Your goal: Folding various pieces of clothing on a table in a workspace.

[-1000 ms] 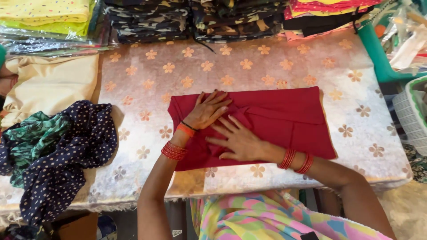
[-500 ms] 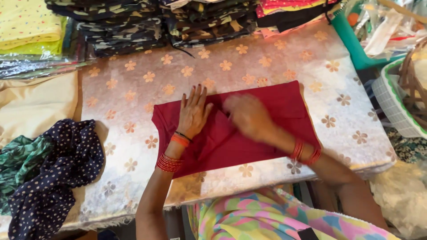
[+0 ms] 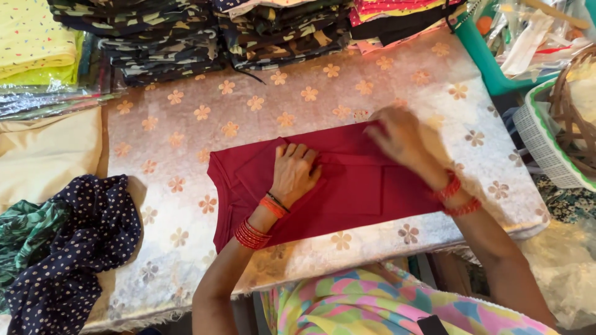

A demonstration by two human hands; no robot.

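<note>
While the red cloth (image 3: 347, 186) is spread flat on the table cover with gold flowers (image 3: 261, 105), it is pressed down in the middle by the left hand (image 3: 295, 174). The fingers of that hand are laid out flat and close together, with nothing gripped, so the cloth is likely kept from sliding. The right hand (image 3: 403, 139) is set on the far right part of the cloth, near its top edge. It is blurred, so it cannot be told how far its fingers are open or if a fold is pinched. A folded flap is seen across the top of the cloth, between the two hands, and it seems to be kept in place by the flat hand. Red bangles (image 3: 251, 234) are worn on the left wrist. A dark blue dotted cloth (image 3: 74, 248) is heaped at the left edge of the table, well apart from the red one, with a green patterned cloth (image 3: 25, 229) beside it. Stacks of folded camouflage clothes (image 3: 167, 37) are kept at the far side, out of the way of the hands. A white basket (image 3: 546, 142) is placed to the right, off the table.
</note>
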